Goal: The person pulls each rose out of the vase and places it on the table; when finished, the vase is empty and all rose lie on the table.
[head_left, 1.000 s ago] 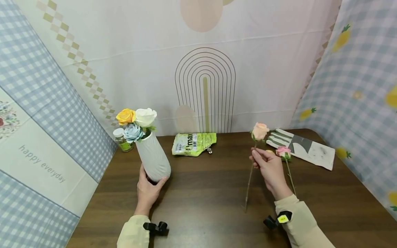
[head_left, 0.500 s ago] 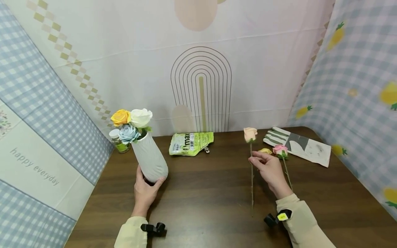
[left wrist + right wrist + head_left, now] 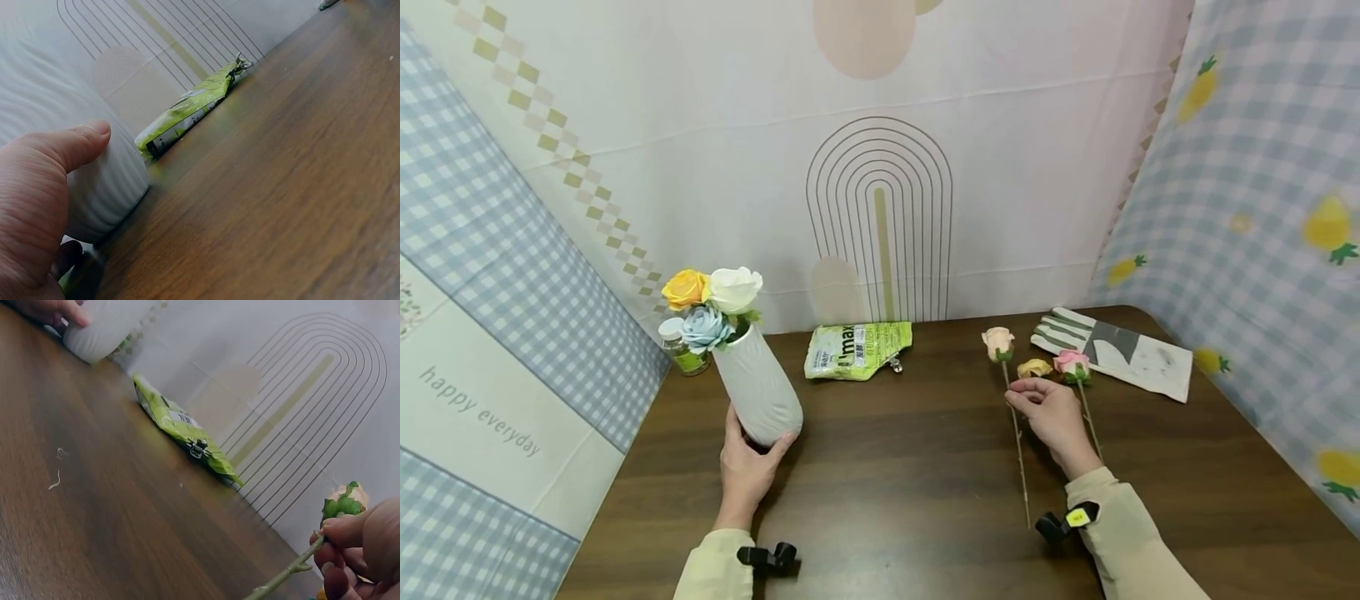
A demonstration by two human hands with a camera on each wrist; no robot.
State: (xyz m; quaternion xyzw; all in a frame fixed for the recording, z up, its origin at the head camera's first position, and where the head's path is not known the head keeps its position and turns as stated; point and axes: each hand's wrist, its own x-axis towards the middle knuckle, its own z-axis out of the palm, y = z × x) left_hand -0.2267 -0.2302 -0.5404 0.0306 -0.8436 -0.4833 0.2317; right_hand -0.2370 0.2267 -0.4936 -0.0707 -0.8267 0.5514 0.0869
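In the head view my left hand (image 3: 747, 471) grips the lower part of a white ribbed vase (image 3: 758, 387). The thumb lies along the vase's side in the left wrist view. A yellow rose (image 3: 686, 288), a white rose (image 3: 735, 289) and a blue rose (image 3: 705, 327) stand in its mouth. My right hand (image 3: 1056, 421) pinches the stem of a peach rose (image 3: 998, 343) between thumb and fingers, just below the bloom. Its long bare stem slants down toward the right wrist's camera. Beside that hand are a pink rose (image 3: 1072, 364) and another yellow rose (image 3: 1034, 368), whose stem is hidden.
A green and white pouch (image 3: 857, 350) with a metal clip lies at the table's back edge. Behind the vase stands a small lidded jar (image 3: 688, 350). A grey and white glove (image 3: 1116, 352) rests at the back right. Small scraps (image 3: 55, 480) lie on the table (image 3: 895, 475).
The peach rose's bloom has tipped left and lower, while the stem's bottom end has swung right. The right hand keeps its pinch; the left hand still holds the vase. The head view has shifted slightly.
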